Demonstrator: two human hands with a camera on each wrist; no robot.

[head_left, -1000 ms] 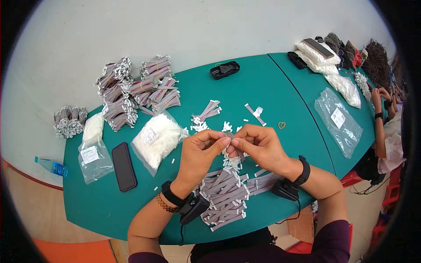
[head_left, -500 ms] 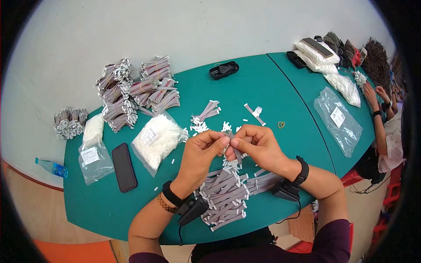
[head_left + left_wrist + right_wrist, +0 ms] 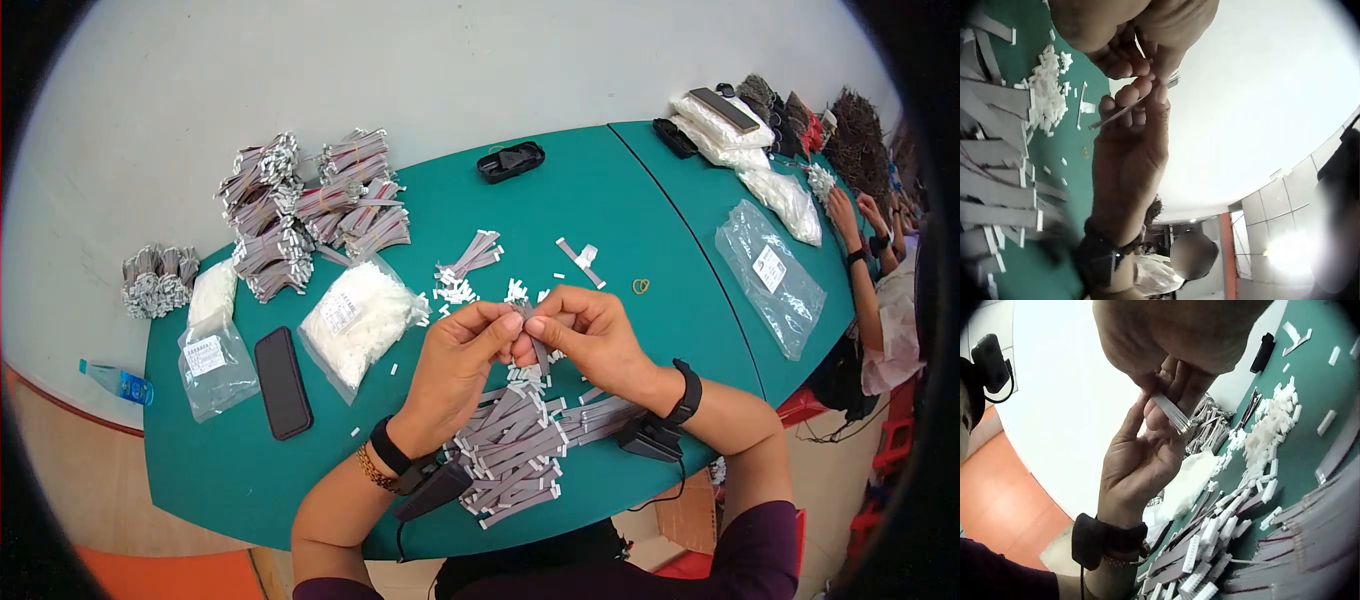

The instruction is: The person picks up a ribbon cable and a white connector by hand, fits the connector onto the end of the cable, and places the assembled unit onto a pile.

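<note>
My left hand (image 3: 455, 350) and right hand (image 3: 590, 335) meet over the table, thumbs and fingertips close together. Between them is a short grey ribbon cable (image 3: 541, 357), its lower part hanging below the fingers. The right hand pinches the cable between thumb and fingers, as the left wrist view shows. In the right wrist view, the left hand (image 3: 1141, 465) has its thumb and fingers curled at the same cable (image 3: 1171, 412), whose splayed wires end in small metal tips. Beneath the hands lie white connectors (image 3: 1049, 94) and a heap of grey ribbon cables (image 3: 515, 445).
Bundled cables (image 3: 270, 215) are stacked at the back left. Near them lie a bag of white pieces (image 3: 360, 320), a phone (image 3: 284, 382) and a bottle (image 3: 118, 381). Rubber bands (image 3: 641, 286) and a clear bag (image 3: 772, 278) lie right; another person's hand (image 3: 845, 215) works beyond.
Both hands stay in nearly the same place, still gripping the cable, whose hanging part has shifted slightly. At the far right, the other person's hand has reached forward to a white bundle.
</note>
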